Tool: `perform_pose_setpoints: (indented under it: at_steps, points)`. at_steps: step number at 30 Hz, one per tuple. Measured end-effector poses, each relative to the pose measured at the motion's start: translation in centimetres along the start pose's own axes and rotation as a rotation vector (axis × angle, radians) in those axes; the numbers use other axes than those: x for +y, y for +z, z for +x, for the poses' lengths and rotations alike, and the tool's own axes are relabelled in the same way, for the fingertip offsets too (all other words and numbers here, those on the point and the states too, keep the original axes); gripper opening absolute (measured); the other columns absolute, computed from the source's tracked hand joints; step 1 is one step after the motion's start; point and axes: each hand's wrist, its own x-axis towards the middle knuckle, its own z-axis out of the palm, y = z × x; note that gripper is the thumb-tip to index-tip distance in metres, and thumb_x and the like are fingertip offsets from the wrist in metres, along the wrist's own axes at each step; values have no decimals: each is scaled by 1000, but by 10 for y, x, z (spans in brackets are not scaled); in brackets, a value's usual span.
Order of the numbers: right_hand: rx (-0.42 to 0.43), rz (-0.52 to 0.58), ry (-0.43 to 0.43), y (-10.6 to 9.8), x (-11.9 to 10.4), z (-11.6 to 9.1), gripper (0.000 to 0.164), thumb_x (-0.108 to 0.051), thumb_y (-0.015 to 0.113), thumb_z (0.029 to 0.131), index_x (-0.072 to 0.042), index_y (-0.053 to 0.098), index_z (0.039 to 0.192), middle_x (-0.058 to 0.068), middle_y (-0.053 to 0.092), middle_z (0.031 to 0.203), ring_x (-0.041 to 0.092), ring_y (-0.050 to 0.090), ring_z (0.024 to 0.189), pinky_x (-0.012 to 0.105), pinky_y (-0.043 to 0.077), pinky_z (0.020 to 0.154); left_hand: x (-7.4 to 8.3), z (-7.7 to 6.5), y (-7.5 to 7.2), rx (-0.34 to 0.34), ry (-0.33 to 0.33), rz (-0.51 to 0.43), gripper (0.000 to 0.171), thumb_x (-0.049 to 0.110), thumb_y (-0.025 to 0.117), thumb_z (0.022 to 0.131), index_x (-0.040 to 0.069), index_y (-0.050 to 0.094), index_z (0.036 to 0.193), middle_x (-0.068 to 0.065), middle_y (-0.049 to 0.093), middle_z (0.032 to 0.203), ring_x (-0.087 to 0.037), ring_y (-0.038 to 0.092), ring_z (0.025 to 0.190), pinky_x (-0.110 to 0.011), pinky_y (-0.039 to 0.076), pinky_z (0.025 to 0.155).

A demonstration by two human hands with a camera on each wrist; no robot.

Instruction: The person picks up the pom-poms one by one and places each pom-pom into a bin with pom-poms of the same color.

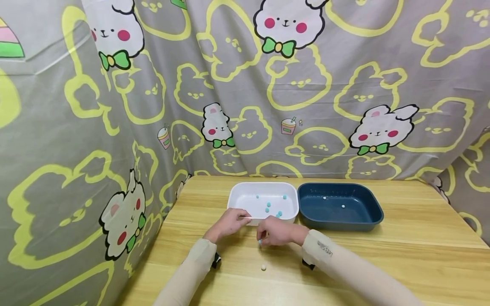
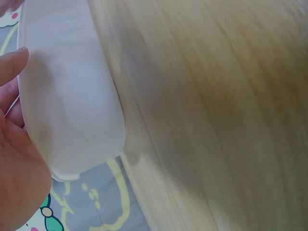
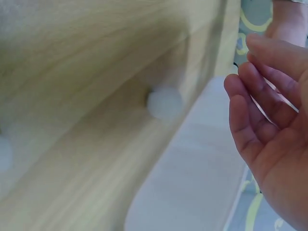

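My left hand (image 1: 231, 222) holds the near rim of a white plastic tub (image 1: 239, 199). In the left wrist view the thumb (image 2: 17, 65) lies at the rim, with the fingers behind it. My right hand (image 1: 278, 231) is low in front of the tub, by a small light-blue ball (image 1: 260, 242). In the right wrist view its fingers (image 3: 240, 113) are loosely bent, apart from the pale ball (image 3: 164, 103) on the table. A small white ball (image 1: 263, 267) lies nearer to me. Several light-blue balls (image 1: 269, 205) are inside the white tub.
To the right, against the white tub, stands a dark blue tub (image 1: 340, 221) holding two small white balls (image 1: 343, 206). Both sit on a wood-grain table (image 1: 413, 238). A grey patterned curtain (image 1: 245, 93) hangs behind the table and along its left side.
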Motion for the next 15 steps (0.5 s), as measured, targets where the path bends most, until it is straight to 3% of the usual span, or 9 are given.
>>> perform_pose_setpoints:
  at_steps: [9,15]
  points:
    - [51,25,-1,-16,-3,-12,5,-8,69,84,-7,72,87,-8,64,82,1,57,74,18,47,68,1,-1,0,-4,-2,-10,16,21,61,93,10,72,94,8,68,91,-7,59,85,-30,47,79]
    - [79,66,10,-26,2,-19,4,-11,69,85,-9,72,86,-13,61,79,-1,56,71,19,48,67,0,0,1,-15,-16,0,18,25,60,94,11,73,95,9,68,91,-6,59,85,-29,47,79]
